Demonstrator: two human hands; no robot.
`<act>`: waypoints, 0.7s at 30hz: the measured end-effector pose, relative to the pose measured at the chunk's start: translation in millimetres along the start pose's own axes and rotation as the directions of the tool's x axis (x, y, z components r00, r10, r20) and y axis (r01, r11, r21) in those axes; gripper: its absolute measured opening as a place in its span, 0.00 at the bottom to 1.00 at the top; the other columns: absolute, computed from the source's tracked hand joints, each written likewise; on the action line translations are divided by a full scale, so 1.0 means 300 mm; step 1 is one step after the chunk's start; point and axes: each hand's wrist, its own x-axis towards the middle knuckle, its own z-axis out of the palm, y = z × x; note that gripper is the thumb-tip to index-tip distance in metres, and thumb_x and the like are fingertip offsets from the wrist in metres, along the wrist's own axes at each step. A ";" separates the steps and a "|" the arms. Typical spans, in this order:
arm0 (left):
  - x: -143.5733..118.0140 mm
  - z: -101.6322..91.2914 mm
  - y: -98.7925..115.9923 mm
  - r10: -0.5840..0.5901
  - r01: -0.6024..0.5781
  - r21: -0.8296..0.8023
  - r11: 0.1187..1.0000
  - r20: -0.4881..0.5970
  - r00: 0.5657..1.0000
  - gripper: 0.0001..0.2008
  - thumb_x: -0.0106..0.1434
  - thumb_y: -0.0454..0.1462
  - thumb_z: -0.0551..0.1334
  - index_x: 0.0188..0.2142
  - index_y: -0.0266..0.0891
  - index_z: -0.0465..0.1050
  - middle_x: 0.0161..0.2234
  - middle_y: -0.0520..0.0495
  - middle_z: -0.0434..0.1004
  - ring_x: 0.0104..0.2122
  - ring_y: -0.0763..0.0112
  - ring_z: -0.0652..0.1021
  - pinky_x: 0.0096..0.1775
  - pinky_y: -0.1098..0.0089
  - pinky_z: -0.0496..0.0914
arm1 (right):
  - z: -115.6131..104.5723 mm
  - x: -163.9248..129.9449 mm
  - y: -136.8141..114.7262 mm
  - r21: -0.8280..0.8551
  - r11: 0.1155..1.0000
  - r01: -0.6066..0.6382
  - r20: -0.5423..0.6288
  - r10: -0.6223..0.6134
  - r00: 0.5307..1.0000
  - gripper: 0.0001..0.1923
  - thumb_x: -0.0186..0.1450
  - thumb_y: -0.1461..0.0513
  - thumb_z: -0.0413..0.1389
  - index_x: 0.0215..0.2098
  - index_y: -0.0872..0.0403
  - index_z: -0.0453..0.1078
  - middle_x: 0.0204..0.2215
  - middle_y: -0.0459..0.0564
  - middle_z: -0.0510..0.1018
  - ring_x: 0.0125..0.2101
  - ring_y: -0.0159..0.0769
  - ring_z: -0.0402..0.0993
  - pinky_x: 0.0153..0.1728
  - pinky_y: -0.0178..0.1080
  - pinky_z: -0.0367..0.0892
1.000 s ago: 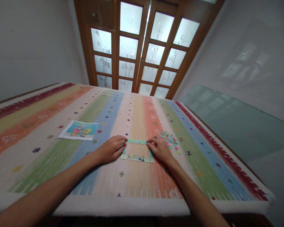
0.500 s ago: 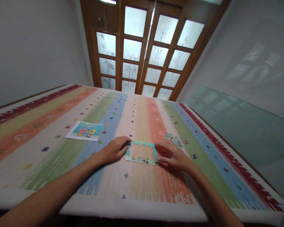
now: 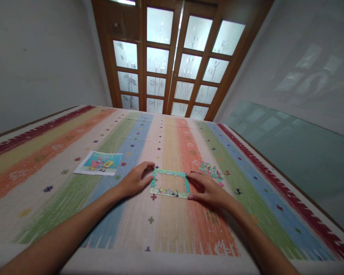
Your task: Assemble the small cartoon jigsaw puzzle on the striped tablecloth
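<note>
A jigsaw puzzle border [image 3: 170, 173] lies flat on the striped cloth, its green and teal edge pieces joined into a rectangle, with cloth showing through the middle. My left hand [image 3: 135, 179] is at its left side, with the thumb against the left edge and the index finger reaching toward the upper corner. On the other side, my right hand [image 3: 208, 188] spans the right edge, fingertips near the top corner and thumb at the bottom corner. Just beyond my right hand is a pile of loose jigsaw pieces [image 3: 211, 170], partly hidden by it.
A printed cartoon picture [image 3: 101, 163] on white paper lies to the left. The striped tablecloth [image 3: 83, 202] covers the large table. Walls stand on both sides, and wooden doors [image 3: 172, 49] with frosted panes are at the far end.
Both hands have slid the puzzle border slightly away from me over the cloth, uncovering a small red cross at its near left corner. The view has shifted a little.
</note>
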 end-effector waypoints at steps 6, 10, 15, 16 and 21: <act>-0.006 -0.004 -0.003 -0.056 0.056 -0.055 0.997 0.010 0.998 0.17 0.68 0.42 0.59 0.54 0.40 0.68 0.52 0.39 0.80 0.51 0.58 0.81 0.55 0.53 0.75 | 0.010 -0.006 -0.019 0.033 0.999 -0.015 -0.020 0.016 1.000 0.34 0.62 0.52 0.69 0.64 0.47 0.70 0.60 0.58 0.75 0.64 0.55 0.66 0.64 0.61 0.62; -0.017 -0.015 0.003 -0.042 0.042 0.020 0.999 0.018 0.999 0.20 0.69 0.43 0.59 0.57 0.39 0.67 0.54 0.38 0.79 0.53 0.56 0.80 0.56 0.52 0.74 | 0.009 -0.006 -0.029 0.026 1.000 -0.012 -0.036 0.013 0.999 0.34 0.62 0.52 0.69 0.64 0.46 0.69 0.60 0.58 0.75 0.65 0.56 0.64 0.63 0.62 0.62; -0.025 -0.037 0.018 0.047 -0.053 0.091 0.994 0.065 0.997 0.19 0.69 0.42 0.59 0.57 0.40 0.68 0.53 0.39 0.79 0.52 0.56 0.80 0.55 0.53 0.74 | 0.002 -0.007 -0.047 -0.018 0.997 0.069 -0.099 -0.070 0.993 0.20 0.69 0.56 0.62 0.59 0.48 0.75 0.58 0.56 0.78 0.63 0.52 0.68 0.64 0.62 0.60; -0.026 -0.040 0.022 0.077 -0.084 0.087 0.993 0.076 0.994 0.18 0.69 0.41 0.59 0.57 0.40 0.69 0.53 0.39 0.78 0.52 0.57 0.80 0.55 0.53 0.75 | 0.002 -0.007 -0.052 -0.030 0.995 0.090 -0.109 -0.093 0.990 0.17 0.69 0.56 0.62 0.56 0.48 0.76 0.56 0.56 0.80 0.62 0.51 0.69 0.64 0.61 0.61; -0.026 -0.043 0.031 0.193 -0.208 0.100 0.973 0.135 0.972 0.14 0.70 0.40 0.60 0.52 0.42 0.73 0.54 0.39 0.78 0.53 0.57 0.79 0.56 0.51 0.74 | 0.011 -0.010 -0.069 -0.066 0.991 0.118 -0.127 -0.126 0.984 0.12 0.69 0.57 0.63 0.49 0.49 0.79 0.53 0.55 0.82 0.58 0.49 0.71 0.60 0.59 0.66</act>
